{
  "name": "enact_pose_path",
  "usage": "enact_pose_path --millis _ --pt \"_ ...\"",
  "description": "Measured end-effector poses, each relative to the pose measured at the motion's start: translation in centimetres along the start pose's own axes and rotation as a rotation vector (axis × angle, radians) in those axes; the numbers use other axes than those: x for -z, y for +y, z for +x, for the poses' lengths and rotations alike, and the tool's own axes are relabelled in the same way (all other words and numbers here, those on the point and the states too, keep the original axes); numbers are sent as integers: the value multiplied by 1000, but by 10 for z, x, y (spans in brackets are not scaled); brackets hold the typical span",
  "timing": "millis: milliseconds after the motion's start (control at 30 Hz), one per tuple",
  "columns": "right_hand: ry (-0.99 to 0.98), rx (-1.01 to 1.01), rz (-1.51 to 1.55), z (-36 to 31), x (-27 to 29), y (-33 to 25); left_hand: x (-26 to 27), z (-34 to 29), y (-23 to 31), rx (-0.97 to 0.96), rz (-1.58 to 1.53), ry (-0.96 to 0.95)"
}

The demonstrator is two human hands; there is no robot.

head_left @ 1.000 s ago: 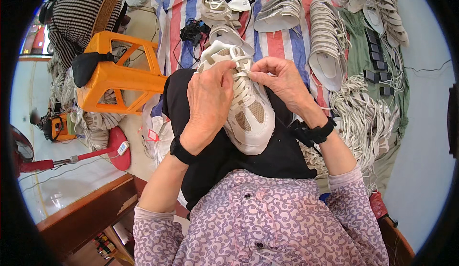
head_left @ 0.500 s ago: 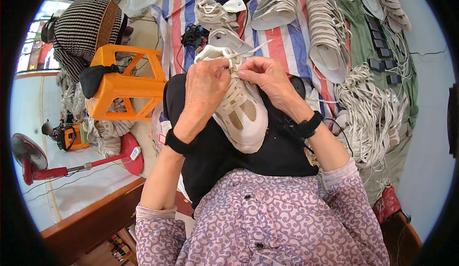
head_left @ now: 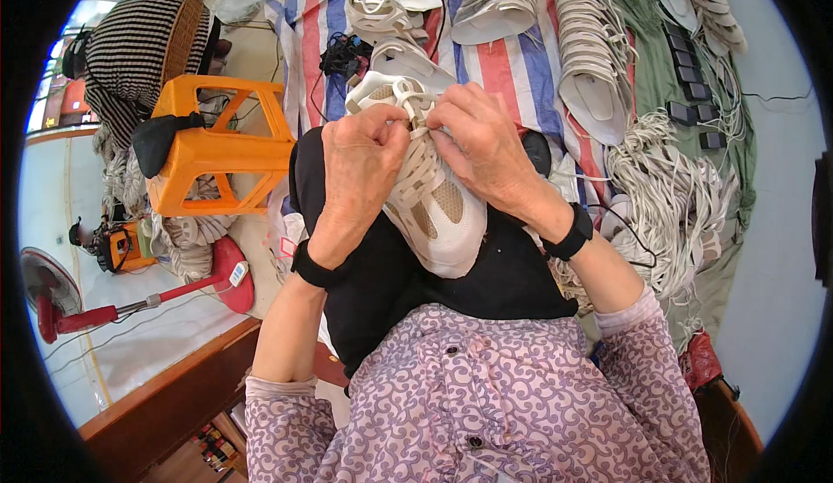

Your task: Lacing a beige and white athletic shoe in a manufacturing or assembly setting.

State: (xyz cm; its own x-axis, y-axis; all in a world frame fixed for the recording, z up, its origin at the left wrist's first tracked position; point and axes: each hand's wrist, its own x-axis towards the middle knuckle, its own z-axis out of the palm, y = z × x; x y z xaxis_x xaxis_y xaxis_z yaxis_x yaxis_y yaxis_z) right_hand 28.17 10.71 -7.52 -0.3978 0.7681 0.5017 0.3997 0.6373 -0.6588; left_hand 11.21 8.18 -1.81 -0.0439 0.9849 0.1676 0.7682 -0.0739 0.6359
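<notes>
A white and beige sneaker [head_left: 438, 210] rests on my black-clothed lap, toe toward me. My left hand [head_left: 360, 166] and my right hand [head_left: 477, 140] meet at its upper eyelets, each pinching the white lace [head_left: 415, 105] near the tongue. Both wrists wear black bands. The fingers cover the lace ends.
A striped cloth [head_left: 503, 58] ahead holds more white shoes [head_left: 382, 10], rows of white soles [head_left: 599, 58] and a heap of white laces [head_left: 668, 197]. An orange plastic stool [head_left: 221, 149] lies on its side at left, and a red floor fan [head_left: 78, 296] lower left.
Both hands have stayed at the top of the shoe, working the lace; the shoe sits slightly higher and more centred in view as my head shifted.
</notes>
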Motion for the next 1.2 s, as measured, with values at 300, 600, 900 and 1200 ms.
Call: enact_pose_path --millis 300,600,900,1200 --pt "-175 -373 520 25 20 3 68 -4 -70 68 -7 264" --pt "-376 -656 829 41 49 4 215 -60 -226 246 384 497" --pt "-466 -138 389 53 31 -29 472 -188 -374 63 1143 420" --pt "-417 383 -650 47 1 -61 436 -118 -327 128 592 716"
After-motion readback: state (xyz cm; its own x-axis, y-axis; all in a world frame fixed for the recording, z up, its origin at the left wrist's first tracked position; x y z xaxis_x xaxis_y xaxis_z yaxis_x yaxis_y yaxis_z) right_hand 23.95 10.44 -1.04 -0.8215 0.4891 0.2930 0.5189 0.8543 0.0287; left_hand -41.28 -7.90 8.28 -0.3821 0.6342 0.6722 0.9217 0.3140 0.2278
